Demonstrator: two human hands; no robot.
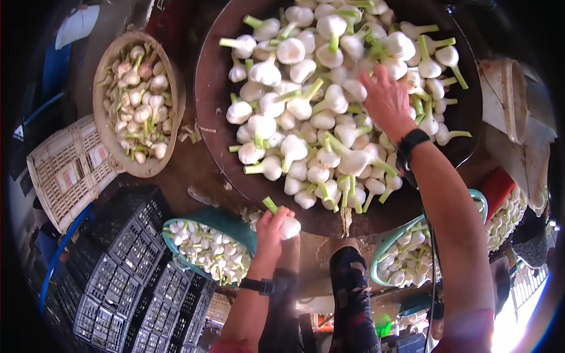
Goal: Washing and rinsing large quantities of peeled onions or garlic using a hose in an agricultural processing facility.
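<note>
My left hand (270, 231) pinches a white garlic bulb (290, 227) by its short green stem, just off the near rim of a large dark round pan (212, 145). A wide heap of trimmed garlic bulbs (304, 106) fills the middle of that pan. Over the heap's right side reaches my right hand (390, 97), its thumb and fingers apart and no bulb plainly held. Its fingertips are blurred among the bulbs, so contact with them is unclear. A dark band circles each wrist.
Teal baskets of garlic stand at near left (207, 220) and near right (375, 269). A tan tub of garlic (99, 110) sits left, beside a pale plastic crate (66, 172). Black crates (119, 282) stack at lower left. A whitish bucket (503, 97) stands right.
</note>
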